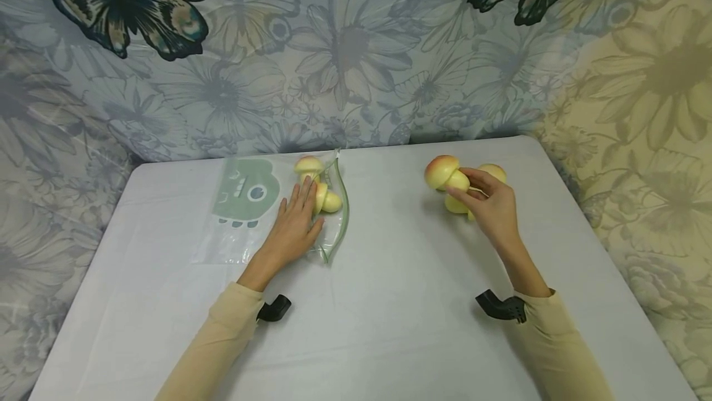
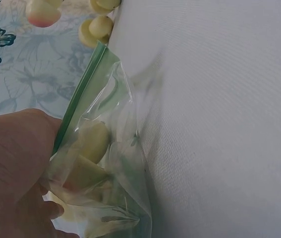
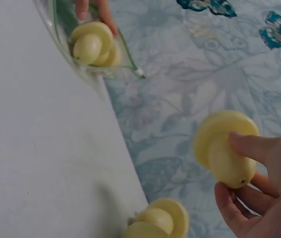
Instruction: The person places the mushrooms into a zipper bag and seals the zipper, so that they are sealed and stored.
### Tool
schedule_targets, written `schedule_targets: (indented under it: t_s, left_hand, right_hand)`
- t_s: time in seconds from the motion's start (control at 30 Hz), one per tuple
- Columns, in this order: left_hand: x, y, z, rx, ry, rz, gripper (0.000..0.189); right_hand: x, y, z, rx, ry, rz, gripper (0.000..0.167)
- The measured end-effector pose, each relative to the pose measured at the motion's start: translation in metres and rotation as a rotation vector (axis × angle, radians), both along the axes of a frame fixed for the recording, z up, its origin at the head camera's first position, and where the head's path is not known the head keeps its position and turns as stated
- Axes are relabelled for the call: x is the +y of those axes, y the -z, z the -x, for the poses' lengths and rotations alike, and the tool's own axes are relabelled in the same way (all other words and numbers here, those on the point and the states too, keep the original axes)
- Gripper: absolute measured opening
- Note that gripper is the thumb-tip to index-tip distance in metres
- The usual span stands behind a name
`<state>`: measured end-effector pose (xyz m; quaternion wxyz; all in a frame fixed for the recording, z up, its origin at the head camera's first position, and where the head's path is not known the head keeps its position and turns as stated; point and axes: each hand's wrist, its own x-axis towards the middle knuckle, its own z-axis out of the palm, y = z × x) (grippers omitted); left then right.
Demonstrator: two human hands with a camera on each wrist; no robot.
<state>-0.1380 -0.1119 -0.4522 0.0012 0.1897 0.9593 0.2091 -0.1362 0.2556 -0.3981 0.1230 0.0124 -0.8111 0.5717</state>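
Observation:
My left hand [image 1: 292, 222] rests on a clear zip bag [image 1: 245, 188] with a green print and a green-edged mouth, fingers extended. Inside the bag, by the mouth, lie yellow toy mushrooms [image 1: 332, 202]; the hand partly covers them. In the left wrist view, the bag's plastic [image 2: 125, 119] stands beside the palm. At the right, my right hand [image 1: 492, 206] pinches a yellow mushroom with a reddish cap [image 1: 442, 172] between thumb and fingers, raised above the table. The right wrist view shows its stem end [image 3: 232, 168] toward the camera. Two more mushrooms [image 1: 456, 204] lie behind and below that hand, partly hidden.
A white-covered table [image 1: 378, 327] holds everything. Floral cloth with butterflies [image 1: 350, 49] hangs behind its back edge and along both sides. Black wrist mounts [image 1: 275, 308] stick out from both sleeves.

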Motion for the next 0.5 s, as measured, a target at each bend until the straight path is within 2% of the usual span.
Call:
schedule_targets:
  t_s: [0.5]
  left_hand:
    - [0.0,-0.002,-0.002,0.003,-0.001,-0.009,0.077]
  right_hand:
    - [-0.013,0.003,0.005,-0.009,-0.043,0.063,0.047]
